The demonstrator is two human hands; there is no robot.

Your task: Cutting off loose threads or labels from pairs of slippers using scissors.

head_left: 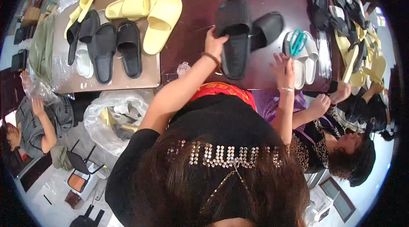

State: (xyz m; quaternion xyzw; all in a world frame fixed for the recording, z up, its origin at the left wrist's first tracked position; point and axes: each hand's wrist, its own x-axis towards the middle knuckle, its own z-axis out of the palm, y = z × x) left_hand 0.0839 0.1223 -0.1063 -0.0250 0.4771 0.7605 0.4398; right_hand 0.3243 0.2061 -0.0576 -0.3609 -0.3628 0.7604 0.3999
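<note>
The left hand (215,41) is gripping a black slipper (234,35) on the tabletop (200,10), while the right hand (284,68) is spreading near teal scissors (297,43) beside white slippers (303,58).

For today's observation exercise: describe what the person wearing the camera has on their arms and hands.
The left hand has a thin dark bracelet at the wrist; its arm is bare up to a short black sleeve. The right hand has a thin light, silvery bracelet at the wrist. No gloves or rings are visible.

bright even indoor light, soft shadows, heavy fisheye bending and black corners (slight blur toward the rim)
</note>
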